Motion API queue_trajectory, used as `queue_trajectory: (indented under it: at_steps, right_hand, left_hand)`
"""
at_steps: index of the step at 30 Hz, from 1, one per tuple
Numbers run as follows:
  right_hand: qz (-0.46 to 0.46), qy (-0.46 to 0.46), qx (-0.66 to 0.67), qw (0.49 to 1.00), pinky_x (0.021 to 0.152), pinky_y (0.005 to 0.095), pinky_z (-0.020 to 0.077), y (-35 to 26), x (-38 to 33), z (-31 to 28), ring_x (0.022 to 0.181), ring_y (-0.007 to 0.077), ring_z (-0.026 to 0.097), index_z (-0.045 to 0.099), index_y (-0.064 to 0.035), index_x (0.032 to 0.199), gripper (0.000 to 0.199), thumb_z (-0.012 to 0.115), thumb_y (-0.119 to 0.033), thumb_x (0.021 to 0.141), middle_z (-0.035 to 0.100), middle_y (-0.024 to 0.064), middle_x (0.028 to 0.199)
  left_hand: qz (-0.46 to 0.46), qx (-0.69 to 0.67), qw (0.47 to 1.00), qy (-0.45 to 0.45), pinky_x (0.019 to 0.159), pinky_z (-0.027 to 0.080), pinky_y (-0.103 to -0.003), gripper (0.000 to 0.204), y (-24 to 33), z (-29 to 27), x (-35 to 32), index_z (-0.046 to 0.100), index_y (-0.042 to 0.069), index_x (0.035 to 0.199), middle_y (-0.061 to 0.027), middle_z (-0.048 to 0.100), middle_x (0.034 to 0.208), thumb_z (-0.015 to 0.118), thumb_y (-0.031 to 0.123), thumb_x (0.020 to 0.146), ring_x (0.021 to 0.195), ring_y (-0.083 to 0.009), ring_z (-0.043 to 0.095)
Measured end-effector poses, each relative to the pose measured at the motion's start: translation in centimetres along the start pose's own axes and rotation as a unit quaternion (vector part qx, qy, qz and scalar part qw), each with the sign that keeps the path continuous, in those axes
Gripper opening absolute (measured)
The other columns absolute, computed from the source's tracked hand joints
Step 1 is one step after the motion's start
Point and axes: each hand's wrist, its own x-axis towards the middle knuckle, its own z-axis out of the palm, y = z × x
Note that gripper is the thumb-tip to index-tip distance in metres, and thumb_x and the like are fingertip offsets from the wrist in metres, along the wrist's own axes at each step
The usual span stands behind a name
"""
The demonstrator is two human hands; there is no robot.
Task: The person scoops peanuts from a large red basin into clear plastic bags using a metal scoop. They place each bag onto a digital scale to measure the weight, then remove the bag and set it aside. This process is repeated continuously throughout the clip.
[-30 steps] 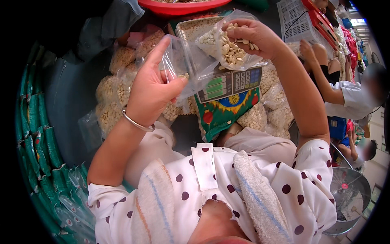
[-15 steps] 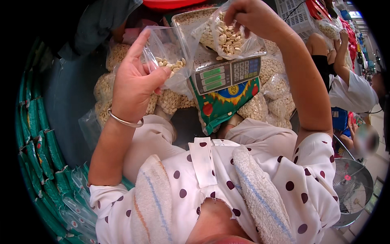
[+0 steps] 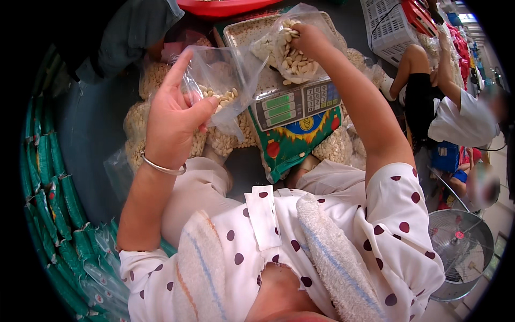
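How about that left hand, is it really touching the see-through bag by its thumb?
Touching: in the head view, the left hand grips the clear bag, thumb lying over it.

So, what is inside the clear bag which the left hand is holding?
Some pale, flat seeds show through the clear bag. The left hand covers part of it, so anything directly behind the thumb cannot be seen.

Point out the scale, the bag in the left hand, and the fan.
Scale (image 3: 279, 109): head view, on its green display.
Bag (image 3: 228, 67): head view, on its clear upper plastic.
Fan (image 3: 460, 235): head view, on its red hub.
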Motion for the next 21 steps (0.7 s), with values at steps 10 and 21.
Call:
queue_trajectory:
  at_steps: [10, 21]
  right_hand:
    - [0.114, -0.121, 0.51, 0.844, 0.039, 0.0173, 0.0306, -1.8, -4.3, -7.3, 0.051, 0.0045, 0.047, 0.062, -0.0043, 0.109, 0.026, 0.065, -0.016, 0.085, 0.061, 0.003, 0.082]
    - [-0.109, -0.362, 0.24, 0.894, 0.046, 0.0216, 0.0432, -18.5, -5.9, -8.7, 0.053, 0.0101, 0.055, 0.06, -0.0036, 0.112, 0.037, 0.062, -0.023, 0.08, 0.063, 0.0066, 0.078]
  left_hand:
    - [-0.009, -0.042, 0.999, -0.016, 0.044, 0.039, -0.017, 0.078, -0.1, 0.9, 0.4, 0.021, -0.004, 0.143, -0.0006, 0.055, 0.069, 0.061, -0.005, 0.076, 0.052, -0.0032, 0.046]
    - [0.021, -0.027, 0.999, -0.024, 0.047, 0.039, -0.017, 0.076, 0.1, 1.4, 0.0, 0.024, -0.003, 0.142, 0.0001, 0.056, 0.07, 0.062, -0.004, 0.077, 0.057, -0.003, 0.048]
